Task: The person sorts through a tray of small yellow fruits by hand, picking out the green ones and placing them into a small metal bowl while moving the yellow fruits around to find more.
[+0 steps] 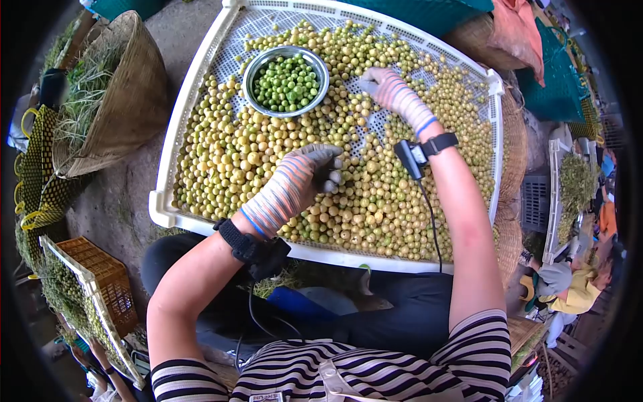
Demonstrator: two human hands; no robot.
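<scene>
Starting nearest, a striped shirt (429, 362) fills the bottom edge. Two bare forearms rise from it, each with one black wrist band (240, 242), and a cable (432, 221) hangs from the right one. One orange crate (100, 275) sits at lower left. One white tray (167, 214) lies just past the knees, its near rim under both forearms.

Fruits (375, 201), small, round and yellow-green, cover its perforated floor, far too many to count. They lie thick along the near and left sides and thinner toward the far right, where bare mesh shows.

The left hand (298, 182), in a striped glove, sits over the middle of the tray. Its wrist is bent down and its fingers curl in toward the thumb just above the fruits; whether it grips one I cannot tell.

Beyond it and to the left, one steel bowl (284, 114) stands among the fruits, holding greener ones. The right hand (392, 90), gloved alike, reaches farther with the arm nearly straight and the palm down. Its fingers are loose and extended, tips touching fruits just right of the bowl, clasping nothing.

Thinly covered mesh lies between the two hands. The tray's left rim runs along bare ground (127, 201), and one woven basket (134, 94) lies near that side.
</scene>
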